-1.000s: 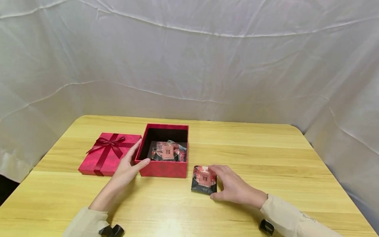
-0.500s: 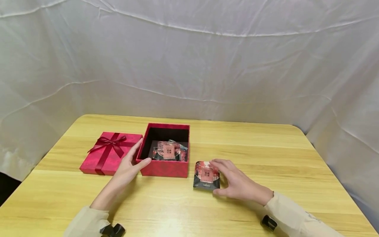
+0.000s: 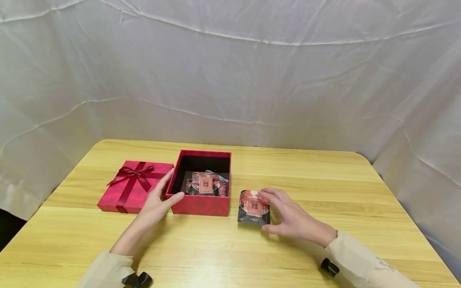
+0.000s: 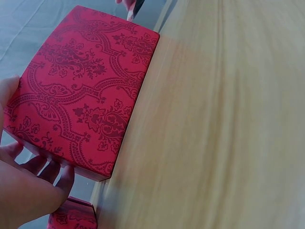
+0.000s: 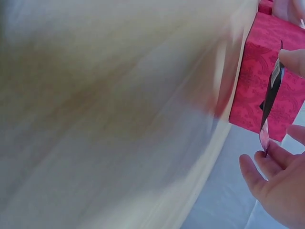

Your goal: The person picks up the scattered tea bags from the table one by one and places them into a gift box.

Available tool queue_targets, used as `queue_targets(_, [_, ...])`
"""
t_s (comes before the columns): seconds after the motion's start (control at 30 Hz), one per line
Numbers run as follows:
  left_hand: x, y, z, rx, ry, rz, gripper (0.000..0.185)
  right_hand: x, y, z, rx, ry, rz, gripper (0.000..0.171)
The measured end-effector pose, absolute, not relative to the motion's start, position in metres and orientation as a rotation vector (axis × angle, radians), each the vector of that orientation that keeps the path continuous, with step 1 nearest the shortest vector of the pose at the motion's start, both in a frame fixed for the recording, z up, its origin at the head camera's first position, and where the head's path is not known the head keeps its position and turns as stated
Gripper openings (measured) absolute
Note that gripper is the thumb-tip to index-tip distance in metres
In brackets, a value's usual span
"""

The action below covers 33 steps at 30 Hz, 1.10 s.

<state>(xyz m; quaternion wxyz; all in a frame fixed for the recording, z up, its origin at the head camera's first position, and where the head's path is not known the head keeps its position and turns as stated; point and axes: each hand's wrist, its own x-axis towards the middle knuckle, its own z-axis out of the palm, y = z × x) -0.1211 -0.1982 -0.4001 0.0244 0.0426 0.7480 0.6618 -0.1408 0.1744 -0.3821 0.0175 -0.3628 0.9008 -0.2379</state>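
Observation:
My left hand (image 3: 155,204) rests against the near left corner of a red patterned gift box (image 3: 201,206), its fingers along the side and its thumb at the front rim. Inside the box lie several tea sachets, the top one (image 3: 206,185) with a pink label. My right hand (image 3: 293,218) holds another black and red tea sachet (image 3: 254,208) by its edges, right of the box. In the right wrist view this sachet (image 5: 271,90) is seen edge-on between thumb and fingers, raised off the table.
The box's red lid (image 3: 135,186), tied with a dark red ribbon bow, lies left of the box. Everything stands on a light wooden table (image 3: 324,180). A pale cloth (image 3: 252,80) hangs behind the table and at its sides.
My right hand has moved the sachet slightly away from me and to the right. My left hand stays at the box, and the box and lid hold their places.

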Motion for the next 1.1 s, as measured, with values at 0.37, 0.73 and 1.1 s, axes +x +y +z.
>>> queue_targets(0.37, [-0.121, -0.199, -0.399, 0.123, 2.320, 2.037, 0.078, -0.144, 0.180, -0.378, -1.168, 2.814, -0.762, 0.085])
queue_targets(0.73, [-0.121, -0.199, -0.400, 0.112, 2.340, 2.013, 0.078, -0.148, 0.184, -0.371, -1.180, 2.818, -0.779, 0.084])
queue_targets(1.1, [-0.121, -0.198, -0.400, 0.126, 2.326, 2.033, 0.078, -0.153, 0.184, -0.358, -1.200, 2.821, -0.781, 0.085])
